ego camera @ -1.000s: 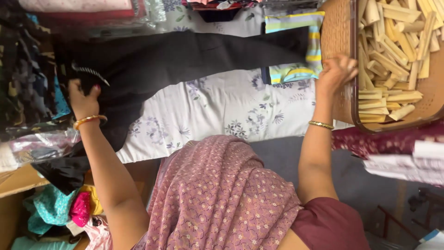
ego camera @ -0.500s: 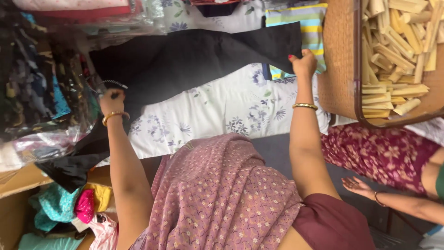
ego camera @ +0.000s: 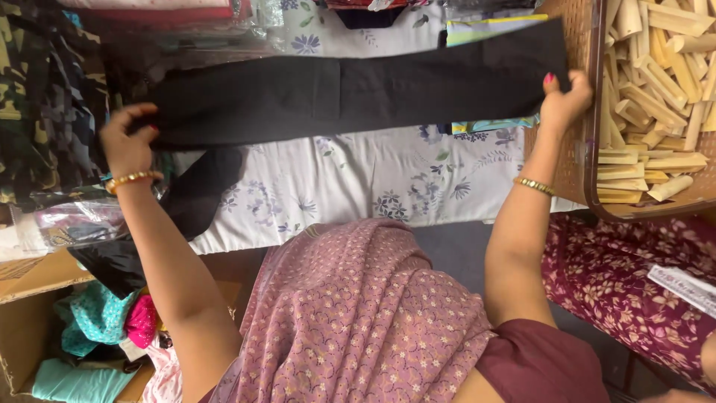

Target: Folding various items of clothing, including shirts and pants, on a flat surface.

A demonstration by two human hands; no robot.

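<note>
Head view: black trousers point(ego camera: 350, 93) stretched flat above a floral sheet point(ego camera: 358, 179), left hand point(ego camera: 128, 142) pinching the waist end, right hand point(ego camera: 563, 101) clamped on the leg end. Not yet folded, one leg drooping left. Hemmed in: basket of wooden pieces point(ego camera: 589, 119) touching right, packed clothes point(ego camera: 45, 112) left.

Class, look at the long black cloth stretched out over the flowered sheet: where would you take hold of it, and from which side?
Take the black cloth at its two short ends, coming in from below the long edge, as the left hand and right hand do. It is a long, limp strip; a grip at both ends likely keeps it taut above the flowered sheet.
</note>
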